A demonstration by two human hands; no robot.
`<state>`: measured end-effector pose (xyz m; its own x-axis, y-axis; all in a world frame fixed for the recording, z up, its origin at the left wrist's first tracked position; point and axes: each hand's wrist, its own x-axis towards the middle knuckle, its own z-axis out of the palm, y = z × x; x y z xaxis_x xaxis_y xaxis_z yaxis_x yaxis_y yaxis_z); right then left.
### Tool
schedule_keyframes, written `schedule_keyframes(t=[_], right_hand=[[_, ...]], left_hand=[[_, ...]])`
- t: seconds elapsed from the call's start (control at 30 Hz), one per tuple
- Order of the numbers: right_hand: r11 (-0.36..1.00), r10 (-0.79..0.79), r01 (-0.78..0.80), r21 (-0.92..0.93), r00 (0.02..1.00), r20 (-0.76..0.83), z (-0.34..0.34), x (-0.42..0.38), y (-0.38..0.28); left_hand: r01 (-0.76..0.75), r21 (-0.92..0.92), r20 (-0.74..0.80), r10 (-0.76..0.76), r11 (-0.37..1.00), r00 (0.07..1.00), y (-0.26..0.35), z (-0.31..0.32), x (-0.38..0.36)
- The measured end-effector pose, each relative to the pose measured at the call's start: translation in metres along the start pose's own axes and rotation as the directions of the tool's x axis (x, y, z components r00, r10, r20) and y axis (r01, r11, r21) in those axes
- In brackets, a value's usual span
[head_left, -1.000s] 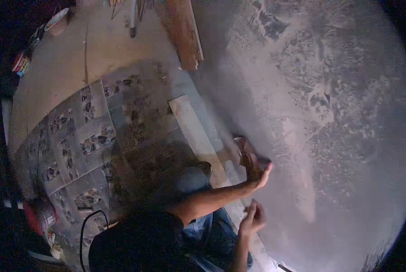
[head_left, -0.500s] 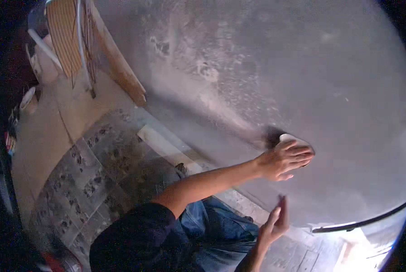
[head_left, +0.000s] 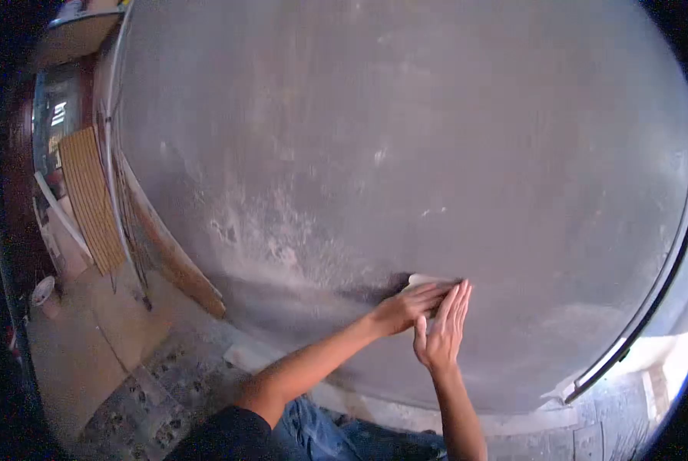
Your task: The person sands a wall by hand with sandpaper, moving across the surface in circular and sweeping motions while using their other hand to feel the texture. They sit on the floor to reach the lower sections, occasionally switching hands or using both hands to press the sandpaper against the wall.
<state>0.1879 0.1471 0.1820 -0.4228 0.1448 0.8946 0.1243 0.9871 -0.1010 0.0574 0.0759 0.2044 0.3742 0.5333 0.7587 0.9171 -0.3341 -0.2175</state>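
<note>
My left hand lies flattened over a pale sheet of what looks like sandpaper, pressing it against a large grey plastered wall. Only the sheet's upper edge shows above the fingers; the rest is hidden under them. Right beside it, my right hand is upright with fingers straight and thumb out, its fingertips overlapping the left fingers in this view. Nothing shows in my right palm. Whitish scuffed patches mark the wall to the left of the hands.
A wooden board runs along the wall's left edge. Beyond it stand a ribbed tan panel, thin pipes and a bucket. Patterned tiles cover the floor below. A dark strip borders the wall at right.
My view has tilted up and shows more wall. My right hand has risen from below to beside the left hand. My left hand stays on the sheet.
</note>
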Motion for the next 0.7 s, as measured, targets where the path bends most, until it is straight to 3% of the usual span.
schedule_keyframes(t=[0.07, 0.1, 0.17, 0.3, 0.4, 0.5, 0.53, 0.57, 0.63, 0.67, 0.7], right_hand=[[0.999, 0.017, -0.016, 0.047, 1.0, -0.02, -0.003, 0.001, -0.002], [0.998, 0.025, -0.024, 0.059, 0.999, -0.02, -0.004, 0.002, -0.004], [0.996, 0.04, -0.038, 0.083, 0.999, -0.019, -0.007, 0.002, -0.01], [0.996, 0.071, -0.068, 0.053, 0.996, -0.056, -0.009, 0.012, -0.024], [0.981, -0.109, 0.129, 0.143, 0.984, -0.14, -0.011, 0.03, -0.032], [0.967, -0.197, 0.216, 0.136, 0.971, -0.136, 0.009, 0.045, -0.019], [0.961, -0.196, 0.229, 0.157, 0.96, -0.201, 0.012, 0.052, -0.023], [0.961, -0.198, 0.23, 0.154, 0.96, -0.196, 0.017, 0.055, -0.015], [0.883, -0.453, 0.461, 0.087, 0.886, -0.097, 0.031, 0.058, 0.009], [0.893, -0.434, 0.444, 0.075, 0.893, -0.123, 0.038, 0.06, 0.013], [0.897, -0.424, 0.435, 0.077, 0.897, -0.125, 0.04, 0.058, 0.018]], left_hand=[[0.008, -0.017, 0.004, -0.008, 1.0, 1.0, -0.007, 0.001, -0.008], [0.015, 0.201, 0.016, -0.019, 0.979, 1.0, -0.017, 0.006, -0.019], [0.02, 0.439, 0.014, -0.029, 0.898, 0.999, -0.018, 0.005, -0.028], [0.123, 0.533, 0.019, -0.157, 0.837, 0.987, -0.016, 0.003, -0.032], [0.163, 0.453, 0.002, -0.184, 0.877, 0.983, -0.014, 0.003, -0.036], [0.191, 0.411, 0.023, -0.219, 0.891, 0.975, -0.011, 0.002, -0.037], [0.194, 0.41, 0.018, -0.221, 0.891, 0.975, -0.012, 0.003, -0.036], [0.199, 0.465, 0.109, -0.278, 0.863, 0.954, -0.013, 0.005, -0.035], [0.181, 0.567, 0.284, -0.398, 0.803, 0.873, -0.015, 0.014, -0.039], [0.186, 0.472, 0.081, -0.252, 0.862, 0.964, -0.017, 0.015, -0.043], [0.179, 0.47, 0.091, -0.25, 0.864, 0.964, -0.019, 0.018, -0.047]])
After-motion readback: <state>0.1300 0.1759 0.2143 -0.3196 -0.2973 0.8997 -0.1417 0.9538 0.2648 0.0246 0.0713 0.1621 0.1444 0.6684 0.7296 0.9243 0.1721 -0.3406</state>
